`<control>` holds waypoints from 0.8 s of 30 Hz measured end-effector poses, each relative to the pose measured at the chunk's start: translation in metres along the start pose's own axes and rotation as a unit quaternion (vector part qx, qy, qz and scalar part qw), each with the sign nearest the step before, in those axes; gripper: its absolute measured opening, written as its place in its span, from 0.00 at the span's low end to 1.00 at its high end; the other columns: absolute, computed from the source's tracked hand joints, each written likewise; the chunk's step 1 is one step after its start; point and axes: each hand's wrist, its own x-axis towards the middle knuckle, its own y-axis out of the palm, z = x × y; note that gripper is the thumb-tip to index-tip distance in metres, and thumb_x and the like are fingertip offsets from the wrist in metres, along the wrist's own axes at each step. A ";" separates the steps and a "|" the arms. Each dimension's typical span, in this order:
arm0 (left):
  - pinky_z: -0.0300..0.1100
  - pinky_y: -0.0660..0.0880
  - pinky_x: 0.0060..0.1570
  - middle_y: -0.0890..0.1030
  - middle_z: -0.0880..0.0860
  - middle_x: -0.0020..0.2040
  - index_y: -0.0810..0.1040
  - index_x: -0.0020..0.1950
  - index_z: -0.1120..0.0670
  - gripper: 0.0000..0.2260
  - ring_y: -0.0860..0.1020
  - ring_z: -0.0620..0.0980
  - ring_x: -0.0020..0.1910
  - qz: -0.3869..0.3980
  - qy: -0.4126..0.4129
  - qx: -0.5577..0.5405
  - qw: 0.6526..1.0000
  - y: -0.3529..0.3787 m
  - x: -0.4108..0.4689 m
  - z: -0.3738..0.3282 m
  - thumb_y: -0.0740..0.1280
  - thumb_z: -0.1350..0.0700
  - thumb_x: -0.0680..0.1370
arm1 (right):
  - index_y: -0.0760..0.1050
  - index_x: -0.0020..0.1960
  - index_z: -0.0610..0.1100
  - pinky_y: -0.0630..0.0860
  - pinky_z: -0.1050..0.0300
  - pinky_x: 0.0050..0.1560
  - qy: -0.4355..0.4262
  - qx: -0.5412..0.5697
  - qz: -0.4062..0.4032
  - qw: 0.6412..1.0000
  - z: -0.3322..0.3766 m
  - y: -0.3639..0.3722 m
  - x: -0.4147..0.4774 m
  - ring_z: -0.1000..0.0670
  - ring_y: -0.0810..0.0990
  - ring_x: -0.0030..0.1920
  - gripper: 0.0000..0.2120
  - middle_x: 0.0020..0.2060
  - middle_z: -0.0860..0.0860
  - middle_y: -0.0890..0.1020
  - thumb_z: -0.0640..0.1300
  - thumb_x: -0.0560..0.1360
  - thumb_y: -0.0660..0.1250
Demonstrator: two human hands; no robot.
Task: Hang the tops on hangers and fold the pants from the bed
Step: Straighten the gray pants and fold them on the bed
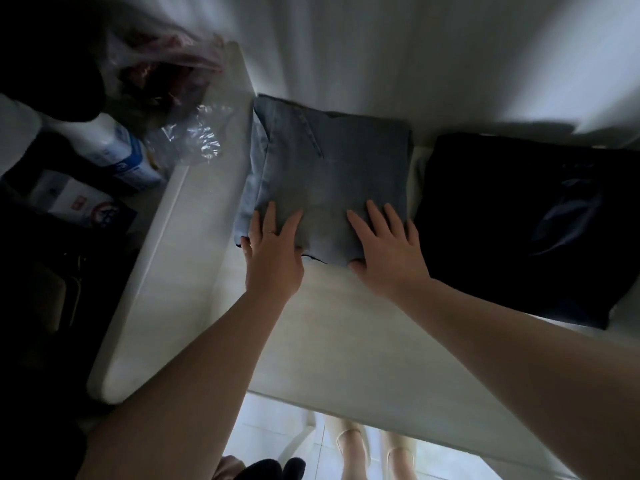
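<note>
folded jeans (329, 174) lie flat on the white surface (329, 323); light denim, squared stack, layer edges showing along their left side

left hand (273, 244) is on the near-left corner of the jeans, right hand (388, 244) on their near-right part; both palms down, fingers straight and spread, pressing the top layer; right thumb sits at the jeans' near edge, can't tell if it's hooked under; left thumb equally unclear

dark folded garment (519, 220) lies just right of the jeans with a narrow gap, not touching as far as I can see; white bottle (114, 150) and clear plastic bag (187, 136) are left of the jeans, past the surface's rim; too dark there to read more

my read: fold on this pair looks done; step in hand is flattening or squaring it, maybe ahead of a slide or lift

risks:
- left-side layers are staggered; uneven pressure or a one-sided lift could let them slip and open the fold
- denim is stiff; letting go early may let the top flap spring up
- sliding right would bump the dark garment and rumple both; sliding left puts the jeans over the rim, into the clutter
- lifting with flat hands gives no support underneath; the stack would sag in the middle

no tops or hangers in view, so can't judge that half of the task
</note>
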 end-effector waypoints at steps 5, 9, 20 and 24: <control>0.60 0.61 0.75 0.49 0.53 0.83 0.55 0.81 0.44 0.33 0.47 0.57 0.81 0.024 -0.001 -0.030 0.999 0.003 -0.047 -0.007 0.67 0.46 0.80 | 0.45 0.81 0.56 0.48 0.39 0.78 0.019 0.020 0.033 0.999 0.010 0.004 -0.041 0.44 0.44 0.81 0.40 0.82 0.51 0.45 0.50 0.77 0.65; 0.60 0.58 0.76 0.48 0.52 0.83 0.52 0.81 0.43 0.31 0.49 0.57 0.81 0.116 -0.007 -0.007 0.993 0.006 -0.094 -0.012 0.60 0.39 0.81 | 0.45 0.81 0.55 0.47 0.38 0.77 0.022 0.019 0.073 0.997 0.011 0.005 -0.081 0.45 0.43 0.81 0.39 0.82 0.50 0.43 0.51 0.78 0.64; 0.60 0.48 0.77 0.46 0.49 0.83 0.52 0.81 0.41 0.31 0.43 0.54 0.81 0.212 0.000 0.013 0.977 -0.034 -0.223 -0.022 0.56 0.35 0.81 | 0.43 0.81 0.55 0.44 0.35 0.76 0.042 0.019 0.109 0.993 0.019 -0.015 -0.222 0.43 0.41 0.81 0.37 0.82 0.50 0.41 0.55 0.80 0.61; 0.57 0.51 0.78 0.50 0.52 0.83 0.55 0.81 0.43 0.31 0.47 0.55 0.81 0.218 -0.020 -0.058 0.974 -0.067 -0.256 -0.023 0.60 0.37 0.80 | 0.44 0.81 0.55 0.45 0.36 0.77 0.061 0.036 0.087 0.994 0.024 -0.033 -0.265 0.43 0.41 0.81 0.37 0.82 0.51 0.42 0.54 0.80 0.61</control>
